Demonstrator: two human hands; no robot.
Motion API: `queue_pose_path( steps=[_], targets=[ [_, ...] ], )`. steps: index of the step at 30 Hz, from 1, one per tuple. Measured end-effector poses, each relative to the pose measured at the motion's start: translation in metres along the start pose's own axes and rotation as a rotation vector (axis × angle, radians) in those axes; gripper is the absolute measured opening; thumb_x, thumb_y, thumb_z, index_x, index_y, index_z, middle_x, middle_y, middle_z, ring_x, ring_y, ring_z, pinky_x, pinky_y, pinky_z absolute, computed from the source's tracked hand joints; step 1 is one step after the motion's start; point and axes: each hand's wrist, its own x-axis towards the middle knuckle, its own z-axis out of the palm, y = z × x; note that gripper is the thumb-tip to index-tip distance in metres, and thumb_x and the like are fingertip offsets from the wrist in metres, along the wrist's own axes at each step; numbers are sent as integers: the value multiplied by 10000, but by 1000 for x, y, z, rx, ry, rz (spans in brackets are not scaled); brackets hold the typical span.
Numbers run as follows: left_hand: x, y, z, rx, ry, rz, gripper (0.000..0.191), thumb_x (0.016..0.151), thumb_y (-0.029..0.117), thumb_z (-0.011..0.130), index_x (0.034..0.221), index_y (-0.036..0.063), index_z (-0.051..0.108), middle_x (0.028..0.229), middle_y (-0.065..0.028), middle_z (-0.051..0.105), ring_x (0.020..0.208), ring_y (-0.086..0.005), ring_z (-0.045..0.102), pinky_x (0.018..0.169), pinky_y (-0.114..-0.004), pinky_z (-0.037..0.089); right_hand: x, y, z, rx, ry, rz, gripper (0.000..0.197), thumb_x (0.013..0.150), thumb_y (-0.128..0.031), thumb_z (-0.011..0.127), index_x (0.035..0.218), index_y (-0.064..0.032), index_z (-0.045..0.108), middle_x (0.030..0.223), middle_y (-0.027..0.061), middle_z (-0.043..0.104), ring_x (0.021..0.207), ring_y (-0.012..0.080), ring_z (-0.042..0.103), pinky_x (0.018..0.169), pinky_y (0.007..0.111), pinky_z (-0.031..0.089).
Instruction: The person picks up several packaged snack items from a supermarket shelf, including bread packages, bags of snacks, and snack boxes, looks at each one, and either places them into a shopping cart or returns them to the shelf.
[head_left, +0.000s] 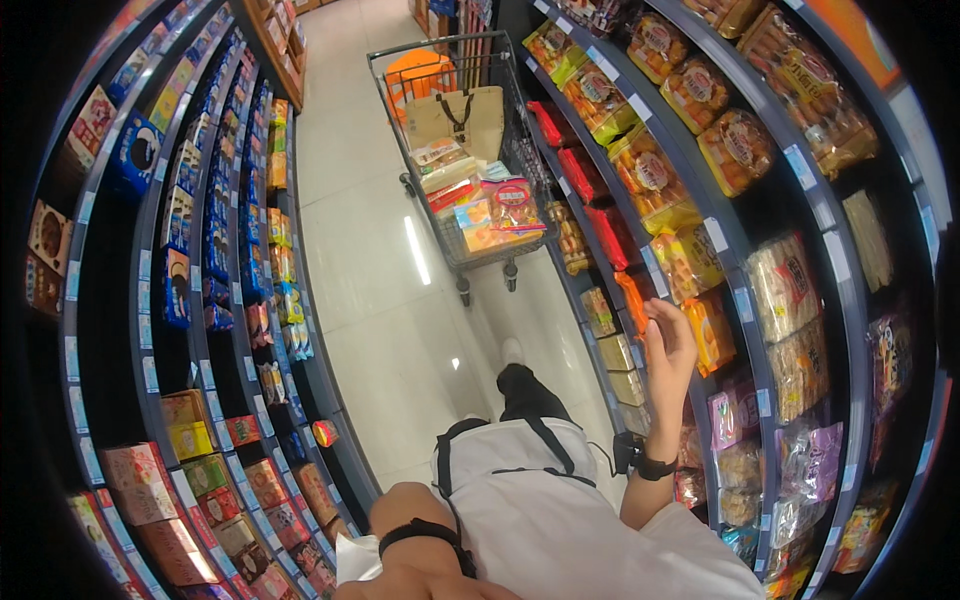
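Observation:
My right hand is raised beside the right-hand shelf, its fingers loosely curled and apart from the thumb. I see nothing held in it. Around it are an orange packet and a yellow-orange snack bag, both on the shelves; whether the fingertips touch the orange packet I cannot tell. At the bottom edge, my left hand is bent back close to my chest and mostly cut off, its fingers hidden. Ahead stands a shopping cart with a beige bag, a bagged snack and several other packages inside.
Shelves of blue biscuit packs and boxed sweets line the left. Bagged breads fill the right shelves. Between them runs a tiled floor. An orange object shows at the cart's far end.

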Motion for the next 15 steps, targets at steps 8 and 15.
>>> queue_pose_path(
  steps=[8,15],
  targets=[
    [59,-26,-111,647,205,-38,102,890,62,539,961,-3,572,888,-112,643,766,-187,600,642,-292,465,71,75,72,95,-222,173,248,901,-53,584,1136,23,588,1026,138,670,963,186,642,858,299,484],
    [88,-98,-398,1121,820,-862,224,918,152,544,1092,13,567,944,-47,625,843,-122,566,752,-271,431,174,248,183,70,-446,314,299,895,-116,607,1160,19,575,1013,166,664,942,254,652,854,335,492]
  ],
)
